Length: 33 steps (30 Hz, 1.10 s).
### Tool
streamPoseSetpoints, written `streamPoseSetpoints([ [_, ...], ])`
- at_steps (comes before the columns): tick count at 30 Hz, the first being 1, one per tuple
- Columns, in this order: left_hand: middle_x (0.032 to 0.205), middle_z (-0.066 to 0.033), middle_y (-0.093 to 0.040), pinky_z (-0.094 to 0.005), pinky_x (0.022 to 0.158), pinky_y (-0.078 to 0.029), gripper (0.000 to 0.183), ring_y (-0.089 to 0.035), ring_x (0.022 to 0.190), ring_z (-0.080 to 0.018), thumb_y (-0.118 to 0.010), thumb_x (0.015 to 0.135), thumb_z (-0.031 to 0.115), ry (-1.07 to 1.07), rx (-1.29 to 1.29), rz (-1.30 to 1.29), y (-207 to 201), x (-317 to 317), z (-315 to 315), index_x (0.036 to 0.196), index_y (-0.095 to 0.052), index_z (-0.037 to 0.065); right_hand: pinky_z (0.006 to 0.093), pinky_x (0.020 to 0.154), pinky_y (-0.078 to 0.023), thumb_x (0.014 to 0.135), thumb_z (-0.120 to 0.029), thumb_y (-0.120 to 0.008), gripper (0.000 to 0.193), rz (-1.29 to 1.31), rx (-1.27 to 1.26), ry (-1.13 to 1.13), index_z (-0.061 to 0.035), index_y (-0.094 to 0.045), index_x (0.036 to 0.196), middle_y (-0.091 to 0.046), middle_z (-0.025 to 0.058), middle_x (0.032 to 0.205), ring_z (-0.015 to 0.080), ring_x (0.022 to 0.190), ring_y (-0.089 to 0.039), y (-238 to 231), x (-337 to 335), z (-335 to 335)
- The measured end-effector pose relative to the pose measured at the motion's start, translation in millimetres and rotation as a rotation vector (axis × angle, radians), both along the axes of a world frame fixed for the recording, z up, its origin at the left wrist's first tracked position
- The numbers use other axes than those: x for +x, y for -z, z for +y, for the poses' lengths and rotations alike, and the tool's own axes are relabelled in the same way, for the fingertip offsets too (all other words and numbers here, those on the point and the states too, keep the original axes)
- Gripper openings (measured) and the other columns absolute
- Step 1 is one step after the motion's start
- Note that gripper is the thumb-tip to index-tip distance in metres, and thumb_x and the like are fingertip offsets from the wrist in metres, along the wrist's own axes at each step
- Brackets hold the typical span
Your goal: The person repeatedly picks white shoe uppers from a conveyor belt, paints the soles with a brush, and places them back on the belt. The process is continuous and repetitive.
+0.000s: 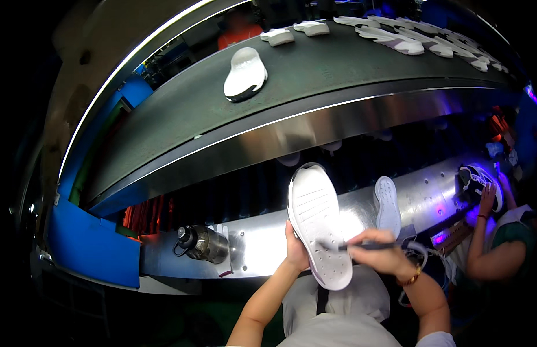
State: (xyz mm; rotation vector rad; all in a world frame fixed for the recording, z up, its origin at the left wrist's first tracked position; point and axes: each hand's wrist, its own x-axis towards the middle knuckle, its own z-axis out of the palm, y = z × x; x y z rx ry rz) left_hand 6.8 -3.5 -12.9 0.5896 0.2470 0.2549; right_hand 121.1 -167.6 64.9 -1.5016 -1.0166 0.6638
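My left hand [296, 250] grips a white shoe sole [314, 203] by its left edge. The sole stands tilted up in front of my lap, its inner face toward me, with cross grooves in the upper part and small holes lower down. Closed round a slim dark-handled brush [368, 246], my right hand [382, 255] holds its tip at the sole's lower half. The tip is blurred, so its exact shape is hidden. A second pale sole [388, 202] lies on the metal shelf [262, 248] just beyond my right hand.
A dark metal bottle [203, 243] stands on the shelf's left. Above runs a green conveyor belt [181, 110] carrying a single white sole [245, 75] and several others at far right. On the right, a co-worker's hand [486, 199] touches a dark shoe [475, 180]; cables [445, 260] hang nearby.
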Motion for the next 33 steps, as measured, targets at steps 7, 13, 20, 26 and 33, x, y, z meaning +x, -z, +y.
streamPoseSetpoints([
  [7, 0.134, -0.0114, -0.032, -0.0398, 0.098, -0.034, 0.086, -0.039, 0.119, -0.0267, -0.007, 0.077, 0.072, 0.027, 0.076, 0.038, -41, 14, -34, 0.136, -0.02, 0.01, 0.0306, 0.071, -0.043, 0.068, -0.011, -0.064, 0.015, -0.322, 0.326, -0.011, -0.0042, -0.065, 0.082, -0.064, 0.0103, 0.079, 0.0199, 0.075, -0.061, -16, 7, 29],
  [13, 0.129, -0.0138, -0.038, -0.0392, 0.097, -0.035, 0.087, -0.042, 0.115, -0.0276, -0.006, 0.077, 0.071, 0.045, 0.021, 0.075, -38, 13, -29, 0.134, -0.023, 0.007, 0.0288, 0.068, -0.046, 0.067, -0.007, -0.065, 0.018, -0.325, 0.34, 0.038, -0.0014, -0.065, 0.085, -0.065, 0.0106, 0.079, 0.017, 0.073, -0.061, -19, 18, 22],
  [20, 0.128, -0.0144, -0.039, -0.0383, 0.096, -0.035, 0.08, -0.043, 0.114, -0.0285, -0.012, 0.081, 0.066, 0.075, -0.185, -0.573, -33, 16, -21, 0.134, -0.022, 0.007, 0.0284, 0.076, -0.043, 0.065, -0.007, -0.068, 0.021, -0.23, 0.287, -0.199, -0.0028, -0.066, 0.085, -0.065, 0.0103, 0.084, 0.0194, 0.081, -0.061, -21, 9, 9],
  [26, 0.123, -0.0215, -0.042, -0.0431, 0.088, -0.042, 0.094, -0.05, 0.105, -0.0349, -0.007, 0.073, 0.076, 0.026, 0.047, -0.418, -34, 22, -12, 0.133, -0.024, 0.005, 0.0297, 0.079, -0.043, 0.065, -0.006, -0.068, 0.022, -0.362, 0.322, -0.259, -0.0035, -0.065, 0.086, -0.065, 0.0107, 0.086, 0.0206, 0.082, -0.061, -27, 13, 8],
  [33, 0.109, -0.0274, -0.05, -0.0447, 0.079, -0.046, 0.1, -0.054, 0.094, -0.0382, -0.012, 0.068, 0.081, -0.138, 0.096, -0.353, -63, 29, -9, 0.129, -0.029, 0.003, 0.0306, 0.083, -0.04, 0.065, -0.007, -0.07, 0.024, -0.316, 0.287, -0.203, -0.0058, -0.066, 0.089, -0.066, 0.0076, 0.087, 0.0188, 0.087, -0.06, -23, 22, 2],
])
